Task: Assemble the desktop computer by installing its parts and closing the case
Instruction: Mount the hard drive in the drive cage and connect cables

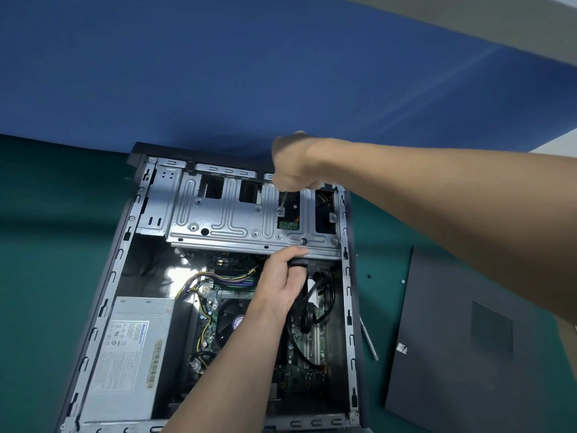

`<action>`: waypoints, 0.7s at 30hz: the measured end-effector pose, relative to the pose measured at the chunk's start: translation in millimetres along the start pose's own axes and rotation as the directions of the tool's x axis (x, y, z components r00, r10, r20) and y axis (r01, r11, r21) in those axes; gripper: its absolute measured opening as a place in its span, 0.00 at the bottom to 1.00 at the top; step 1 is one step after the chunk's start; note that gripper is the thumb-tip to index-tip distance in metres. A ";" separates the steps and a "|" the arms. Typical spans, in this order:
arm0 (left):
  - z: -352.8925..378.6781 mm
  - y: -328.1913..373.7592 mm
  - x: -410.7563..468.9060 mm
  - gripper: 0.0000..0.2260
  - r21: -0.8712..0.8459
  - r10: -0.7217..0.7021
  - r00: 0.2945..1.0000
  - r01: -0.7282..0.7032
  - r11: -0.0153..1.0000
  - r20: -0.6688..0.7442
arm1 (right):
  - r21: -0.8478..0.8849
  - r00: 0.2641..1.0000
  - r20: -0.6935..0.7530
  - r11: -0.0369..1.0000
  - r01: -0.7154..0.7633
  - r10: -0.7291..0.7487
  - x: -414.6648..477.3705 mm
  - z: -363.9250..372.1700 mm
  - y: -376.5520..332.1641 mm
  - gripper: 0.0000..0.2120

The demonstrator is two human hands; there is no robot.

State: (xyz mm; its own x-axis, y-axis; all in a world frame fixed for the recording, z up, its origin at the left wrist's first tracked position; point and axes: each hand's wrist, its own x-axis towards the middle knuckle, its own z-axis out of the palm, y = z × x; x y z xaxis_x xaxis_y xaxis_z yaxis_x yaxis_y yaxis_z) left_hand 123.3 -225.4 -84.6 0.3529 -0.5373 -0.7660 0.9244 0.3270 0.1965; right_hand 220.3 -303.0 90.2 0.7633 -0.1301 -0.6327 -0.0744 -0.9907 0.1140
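Observation:
The open desktop case (131,245) lies on its side on a green mat. Across its far end sits a silver drive cage (224,220). My right hand (290,164) grips a screwdriver (283,201) held upright, its tip on a screw (280,211) in the cage's right part. A hard drive's green board (288,225) shows through an opening there. My left hand (281,285) reaches under the cage's near edge, its fingers curled round a black connector (301,264) at the drive's end. The motherboard (299,370), its fan (229,323) and the power supply (131,354) lie below.
The dark side panel (474,339) lies flat on the mat to the right of the case. A thin metal strip (370,342) and two small screws (402,281) lie between panel and case. Black cables (315,307) loop over the motherboard. A blue wall (218,73) stands behind.

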 end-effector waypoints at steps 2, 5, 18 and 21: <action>0.8 0.2 -1.8 0.10 0.005 0.001 1.000 -0.001 1.000 0.000 | 0.035 0.999 -0.002 0.999 -0.040 0.040 0.0 0.8 -6.9 0.12; 1.6 -0.2 -3.0 0.16 0.043 -0.002 1.000 0.004 0.999 -0.030 | 0.063 0.998 -0.004 0.996 -0.057 0.057 1.4 1.9 -14.6 0.09; 2.5 2.2 -4.9 0.13 0.018 -0.014 1.000 0.014 1.000 -0.003 | 0.282 0.975 -0.140 0.951 -0.129 0.174 -29.4 17.2 29.3 0.15; -3.2 1.6 -1.8 0.16 0.109 -0.008 0.999 0.013 0.994 -0.050 | 0.645 0.913 -0.275 0.762 -0.058 0.302 -61.7 40.5 82.6 0.16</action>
State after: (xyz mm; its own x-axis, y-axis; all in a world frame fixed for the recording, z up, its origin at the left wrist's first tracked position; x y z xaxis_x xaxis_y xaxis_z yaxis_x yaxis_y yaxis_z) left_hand 123.7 -221.4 -84.8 0.3382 -0.5002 -0.7971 0.9392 0.2331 0.2522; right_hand 141.0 -378.4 107.6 0.8508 -0.4068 -0.3328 -0.5146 -0.7732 -0.3705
